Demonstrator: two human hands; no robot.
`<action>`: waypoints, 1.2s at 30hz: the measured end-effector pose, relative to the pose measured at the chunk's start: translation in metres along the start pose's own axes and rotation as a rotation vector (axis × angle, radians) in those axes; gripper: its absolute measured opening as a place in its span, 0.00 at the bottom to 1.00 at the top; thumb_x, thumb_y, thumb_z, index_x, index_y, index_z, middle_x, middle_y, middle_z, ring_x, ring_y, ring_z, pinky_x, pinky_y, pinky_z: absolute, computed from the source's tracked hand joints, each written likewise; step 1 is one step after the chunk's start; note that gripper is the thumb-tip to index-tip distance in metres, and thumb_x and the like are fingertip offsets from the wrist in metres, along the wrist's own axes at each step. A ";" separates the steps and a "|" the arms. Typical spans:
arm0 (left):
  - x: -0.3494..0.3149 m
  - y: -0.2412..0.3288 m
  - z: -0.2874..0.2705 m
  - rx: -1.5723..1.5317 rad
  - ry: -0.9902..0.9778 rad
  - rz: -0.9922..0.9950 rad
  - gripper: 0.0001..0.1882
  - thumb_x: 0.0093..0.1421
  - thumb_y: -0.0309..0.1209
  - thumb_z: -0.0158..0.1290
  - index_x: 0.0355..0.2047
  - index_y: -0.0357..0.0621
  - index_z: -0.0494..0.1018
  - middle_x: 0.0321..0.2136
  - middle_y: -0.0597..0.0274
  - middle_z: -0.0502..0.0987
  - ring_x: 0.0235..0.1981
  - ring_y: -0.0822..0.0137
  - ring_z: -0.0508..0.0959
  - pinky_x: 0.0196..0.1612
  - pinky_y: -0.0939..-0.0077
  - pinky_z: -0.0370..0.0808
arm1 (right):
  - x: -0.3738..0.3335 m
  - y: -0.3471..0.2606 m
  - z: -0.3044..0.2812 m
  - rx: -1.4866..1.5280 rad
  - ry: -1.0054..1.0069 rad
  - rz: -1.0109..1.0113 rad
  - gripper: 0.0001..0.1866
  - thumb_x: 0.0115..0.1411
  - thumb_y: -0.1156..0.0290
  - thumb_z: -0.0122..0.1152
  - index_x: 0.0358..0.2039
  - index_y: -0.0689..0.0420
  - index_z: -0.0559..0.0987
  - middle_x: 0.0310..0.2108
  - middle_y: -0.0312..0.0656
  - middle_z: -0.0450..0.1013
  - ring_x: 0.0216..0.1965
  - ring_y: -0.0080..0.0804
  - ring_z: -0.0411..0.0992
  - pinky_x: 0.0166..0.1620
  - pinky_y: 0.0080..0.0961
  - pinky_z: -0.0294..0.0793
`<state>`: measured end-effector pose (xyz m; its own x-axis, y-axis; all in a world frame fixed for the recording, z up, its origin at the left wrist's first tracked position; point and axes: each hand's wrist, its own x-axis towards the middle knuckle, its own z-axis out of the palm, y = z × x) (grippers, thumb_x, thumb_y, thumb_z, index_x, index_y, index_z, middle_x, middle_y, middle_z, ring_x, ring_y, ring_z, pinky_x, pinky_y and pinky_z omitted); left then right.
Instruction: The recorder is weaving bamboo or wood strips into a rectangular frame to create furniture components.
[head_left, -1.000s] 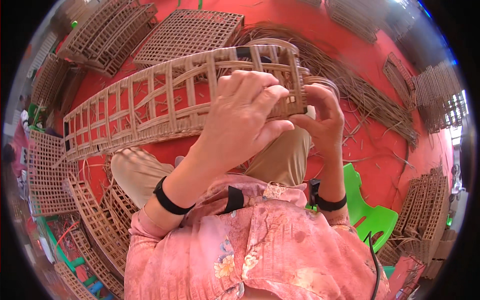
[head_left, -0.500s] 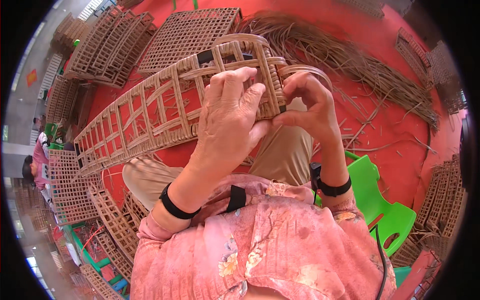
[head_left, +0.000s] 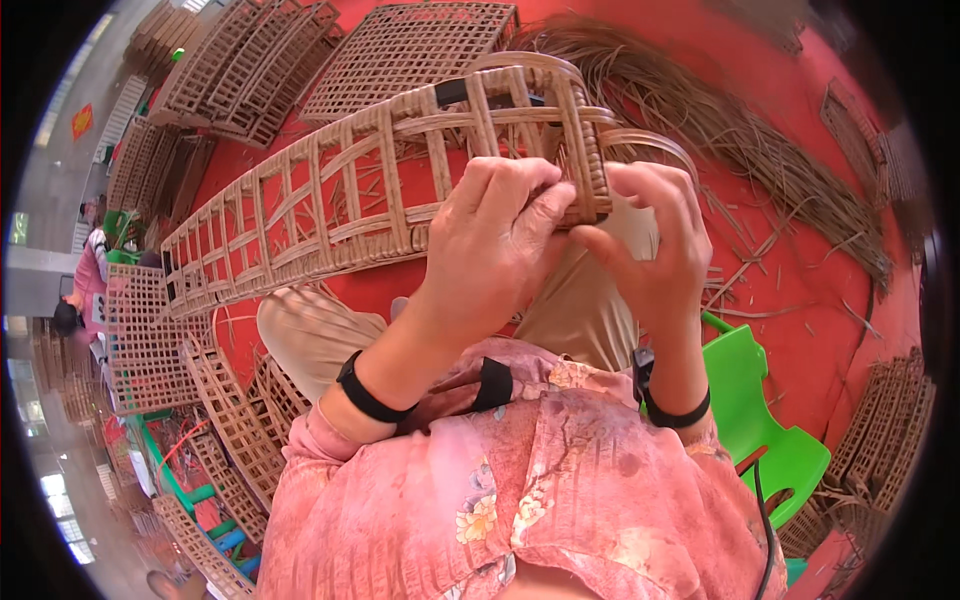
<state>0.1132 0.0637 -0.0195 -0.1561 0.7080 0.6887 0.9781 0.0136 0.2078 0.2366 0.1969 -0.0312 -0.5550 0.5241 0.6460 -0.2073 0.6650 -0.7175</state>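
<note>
The left hand [head_left: 495, 240] holds a long wicker basket [head_left: 360, 250], red floor [head_left: 800, 330] beneath.

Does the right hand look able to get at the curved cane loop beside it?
Probably yes: the right hand looks open, close to the cane loop, with nothing visible between them.

no legible text, red sign [head_left: 82, 121] on grey wall [head_left: 62, 165], yellow mark unreadable
</note>
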 end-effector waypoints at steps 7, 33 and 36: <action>-0.025 -0.019 -0.049 0.159 -0.040 -0.144 0.28 0.42 0.32 0.68 0.47 0.49 0.77 0.45 0.61 0.73 0.46 0.56 0.71 0.50 0.57 0.67 | 0.010 -0.038 0.018 -0.617 -0.200 -0.314 0.22 0.38 0.67 0.73 0.38 0.50 0.81 0.39 0.33 0.72 0.43 0.34 0.69 0.46 0.34 0.68; -0.069 -0.049 -0.084 0.130 0.192 -0.146 0.26 0.41 0.34 0.69 0.43 0.50 0.79 0.41 0.64 0.74 0.41 0.61 0.73 0.42 0.62 0.69 | 0.014 -0.084 0.056 -0.537 -0.374 -0.405 0.21 0.43 0.64 0.73 0.39 0.54 0.80 0.38 0.39 0.74 0.41 0.41 0.72 0.47 0.36 0.70; -0.069 -0.055 -0.086 0.126 0.105 -0.146 0.25 0.37 0.34 0.70 0.40 0.50 0.80 0.38 0.66 0.74 0.39 0.62 0.74 0.40 0.66 0.72 | 0.015 -0.079 0.081 -0.596 -0.428 -0.425 0.21 0.43 0.67 0.72 0.40 0.53 0.80 0.37 0.39 0.72 0.40 0.40 0.71 0.46 0.37 0.71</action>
<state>0.0578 -0.0467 -0.0183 -0.3046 0.6150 0.7273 0.9525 0.2033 0.2270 0.1791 0.1090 0.0139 -0.8080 -0.0008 0.5891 -0.0749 0.9920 -0.1013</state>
